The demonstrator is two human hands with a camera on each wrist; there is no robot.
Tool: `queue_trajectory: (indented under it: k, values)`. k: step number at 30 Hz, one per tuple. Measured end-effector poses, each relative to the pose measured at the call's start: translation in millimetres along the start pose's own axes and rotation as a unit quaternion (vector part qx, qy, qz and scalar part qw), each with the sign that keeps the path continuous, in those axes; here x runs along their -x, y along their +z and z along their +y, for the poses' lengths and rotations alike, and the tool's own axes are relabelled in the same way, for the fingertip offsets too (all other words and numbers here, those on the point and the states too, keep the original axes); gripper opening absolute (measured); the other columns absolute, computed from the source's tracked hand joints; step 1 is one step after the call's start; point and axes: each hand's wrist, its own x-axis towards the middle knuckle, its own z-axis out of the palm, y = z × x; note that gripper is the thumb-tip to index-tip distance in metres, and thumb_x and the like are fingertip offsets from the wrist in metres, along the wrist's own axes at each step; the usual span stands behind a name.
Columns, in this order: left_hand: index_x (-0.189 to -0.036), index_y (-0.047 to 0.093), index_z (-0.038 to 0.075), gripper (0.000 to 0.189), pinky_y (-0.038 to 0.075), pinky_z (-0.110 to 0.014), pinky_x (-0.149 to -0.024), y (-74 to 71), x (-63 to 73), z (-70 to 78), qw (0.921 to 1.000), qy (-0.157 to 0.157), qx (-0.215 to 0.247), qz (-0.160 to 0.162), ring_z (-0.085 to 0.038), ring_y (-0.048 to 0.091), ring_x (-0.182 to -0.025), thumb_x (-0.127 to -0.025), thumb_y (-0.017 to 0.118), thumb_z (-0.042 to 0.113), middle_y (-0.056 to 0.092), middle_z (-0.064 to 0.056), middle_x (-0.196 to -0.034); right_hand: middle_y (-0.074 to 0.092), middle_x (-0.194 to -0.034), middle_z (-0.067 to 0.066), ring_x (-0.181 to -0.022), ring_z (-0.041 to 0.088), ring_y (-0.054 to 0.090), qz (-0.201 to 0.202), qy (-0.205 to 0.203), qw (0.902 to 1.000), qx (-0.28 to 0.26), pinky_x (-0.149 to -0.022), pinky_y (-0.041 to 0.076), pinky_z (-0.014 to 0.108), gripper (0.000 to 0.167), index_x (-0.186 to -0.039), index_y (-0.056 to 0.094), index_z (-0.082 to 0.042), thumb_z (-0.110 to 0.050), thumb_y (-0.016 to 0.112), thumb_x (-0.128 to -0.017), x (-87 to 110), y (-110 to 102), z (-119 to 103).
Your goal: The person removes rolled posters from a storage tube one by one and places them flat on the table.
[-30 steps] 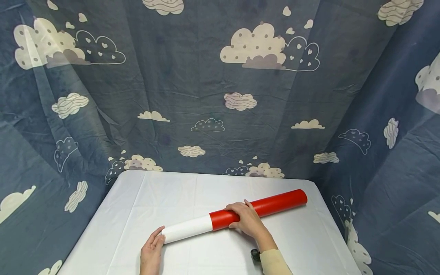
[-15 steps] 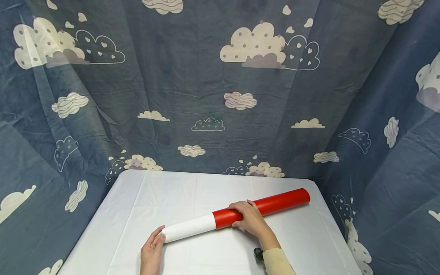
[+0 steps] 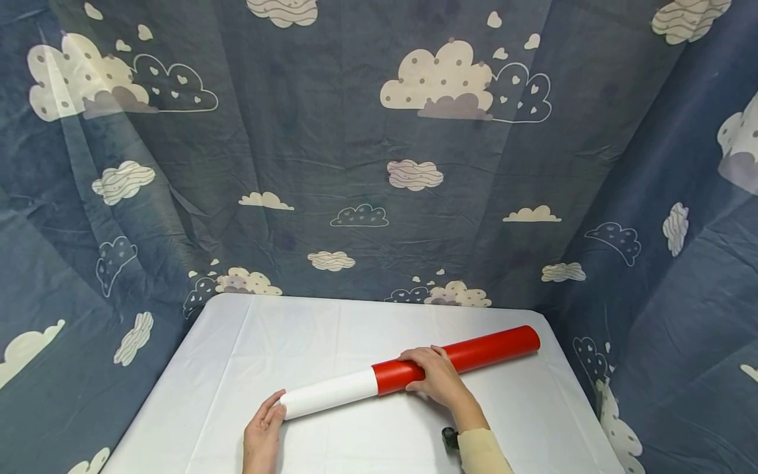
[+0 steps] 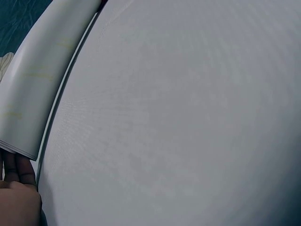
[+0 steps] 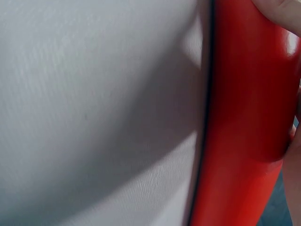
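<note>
A long white roll [image 3: 331, 395] of paper-like sheet lies slantwise, its right part inside a red tube [image 3: 494, 351]. My left hand [image 3: 262, 434] holds the roll's left end between thumb and fingers. In the left wrist view, layered edges show at the end of the white roll [image 4: 42, 75], right at the fingers [image 4: 19, 172]. Farther right, my right hand [image 3: 441, 382] grips the red tube from above, a little right of its open left end. The right wrist view has the glossy red tube [image 5: 247, 94] close up, with the thumb [image 5: 282, 14] across it.
A white-covered table [image 3: 296, 329] lies under everything. Dark blue cloth [image 3: 331, 145] with a cloud print hangs behind it and along both sides. By the right sleeve [image 3: 482, 451] is a small black device [image 3: 450, 438].
My right hand and the red tube have slid to the right, so more of the white roll shows. The left hand has stayed in place at the roll's end.
</note>
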Motion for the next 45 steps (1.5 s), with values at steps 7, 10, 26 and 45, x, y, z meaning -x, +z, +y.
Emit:
queue_trajectory:
  k: [7, 10, 26, 45]
  values:
    - [-0.151, 0.057, 0.012, 0.048, 0.037, -0.058, -0.123, -0.4, -2.0, -2.3, 1.0, -0.004, 0.002, 0.002, 0.024, 0.054, -0.095, -0.109, 0.062, 0.034, 0.071, -0.014, -0.14, 0.076, -0.129, -0.003, -0.13, 0.027, 0.064, 0.006, 0.012, 0.9999, -0.001, -0.127, 0.027, 0.067, 0.058, -0.126, 0.073, -0.026, -0.016, 0.098, -0.074, 2.3, -4, 4]
    - [-0.151, 0.058, 0.012, 0.048, 0.043, -0.051, -0.12, -0.8, -1.7, -2.6, 1.0, -0.008, -0.001, 0.003, 0.023, 0.056, -0.096, -0.108, 0.062, 0.033, 0.072, -0.013, -0.139, 0.076, -0.129, -0.002, -0.13, 0.027, 0.064, 0.005, 0.016, 0.9999, -0.004, -0.128, 0.025, 0.067, 0.058, -0.126, 0.073, -0.026, -0.015, 0.098, -0.074, 3.6, -5, 5]
    - [-0.15, 0.059, 0.014, 0.046, 0.042, -0.055, -0.12, -0.1, -1.4, -7.3, 0.9999, -0.01, -0.004, 0.008, 0.007, 0.064, -0.111, -0.108, 0.063, 0.033, 0.071, -0.014, -0.14, 0.076, -0.128, -0.001, -0.129, 0.027, 0.065, 0.015, 0.013, 0.9998, 0.01, -0.127, 0.027, 0.067, 0.059, -0.124, 0.074, -0.026, -0.013, 0.098, -0.072, 9.2, -10, 18]
    - [-0.15, 0.059, 0.013, 0.045, 0.042, -0.052, -0.119, 0.4, -2.1, -2.7, 1.0, -0.005, 0.001, 0.007, 0.019, 0.059, -0.099, -0.108, 0.062, 0.03, 0.074, -0.013, -0.136, 0.076, -0.129, -0.003, -0.131, 0.027, 0.064, 0.014, 0.033, 0.9993, 0.003, -0.13, 0.022, 0.066, 0.061, -0.126, 0.074, -0.026, -0.014, 0.099, -0.072, 9.5, -20, 26]
